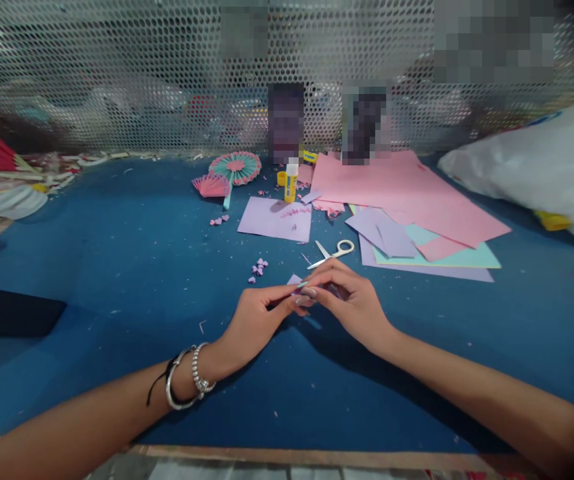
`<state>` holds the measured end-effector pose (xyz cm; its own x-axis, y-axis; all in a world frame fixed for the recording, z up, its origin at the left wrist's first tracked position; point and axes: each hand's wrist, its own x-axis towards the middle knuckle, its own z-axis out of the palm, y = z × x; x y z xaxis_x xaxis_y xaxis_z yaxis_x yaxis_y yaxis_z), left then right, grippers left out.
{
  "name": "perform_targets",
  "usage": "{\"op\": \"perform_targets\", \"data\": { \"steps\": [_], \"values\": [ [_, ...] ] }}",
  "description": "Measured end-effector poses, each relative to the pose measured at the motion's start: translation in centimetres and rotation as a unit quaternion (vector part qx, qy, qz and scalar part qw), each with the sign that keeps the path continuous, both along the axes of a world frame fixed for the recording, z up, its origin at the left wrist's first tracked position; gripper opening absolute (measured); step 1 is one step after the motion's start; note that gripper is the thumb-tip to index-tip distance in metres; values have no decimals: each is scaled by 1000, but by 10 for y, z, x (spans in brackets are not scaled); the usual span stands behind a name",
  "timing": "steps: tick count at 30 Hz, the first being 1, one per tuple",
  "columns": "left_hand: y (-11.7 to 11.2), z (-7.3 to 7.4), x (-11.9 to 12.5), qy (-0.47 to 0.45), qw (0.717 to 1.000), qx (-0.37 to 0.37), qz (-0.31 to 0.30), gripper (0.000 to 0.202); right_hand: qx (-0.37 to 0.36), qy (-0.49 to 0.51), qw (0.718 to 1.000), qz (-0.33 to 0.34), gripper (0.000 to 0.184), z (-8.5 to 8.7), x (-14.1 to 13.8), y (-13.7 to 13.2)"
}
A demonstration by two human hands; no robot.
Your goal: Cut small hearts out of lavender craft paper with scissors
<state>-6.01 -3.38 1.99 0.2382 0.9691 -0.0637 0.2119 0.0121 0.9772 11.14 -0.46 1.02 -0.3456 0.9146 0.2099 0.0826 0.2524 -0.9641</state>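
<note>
The left hand (257,319) and right hand (357,300) are pinching a lilac scrap (294,280), seemingly to steady it; scissors (337,254) are lying just beyond the right hand, presumably for easy reach.

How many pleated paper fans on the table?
2. A round pink-and-green fan toward the back of the table, left of the glue stick; a smaller pink fan at the round one's left. Others could be hidden.

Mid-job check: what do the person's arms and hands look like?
Both forearms are bare, with no sleeves in view. At the left hand's wrist are a silver beaded bracelet, a silver bangle and a thin black cord; the right hand has no bracelet. One nail looks pale green.
</note>
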Motion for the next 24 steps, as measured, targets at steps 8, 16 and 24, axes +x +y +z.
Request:
{"op": "perform_targets", "data": {
  "steps": [8, 16, 24],
  "values": [
    [1, 0, -1, 14, 1000, 5, 0, 25, -9, -3, 1000, 7, 6, 0, 0, 1],
    [1, 2, 0, -17, 1000, -2, 13, 22, -14, -19, 999, 30, 10, 1, 1, 3],
    [3, 4, 0, -77, 994, -54, 47, 19, -65, -43, 996, 35, 18, 5, 1, 1]
  ]
}}
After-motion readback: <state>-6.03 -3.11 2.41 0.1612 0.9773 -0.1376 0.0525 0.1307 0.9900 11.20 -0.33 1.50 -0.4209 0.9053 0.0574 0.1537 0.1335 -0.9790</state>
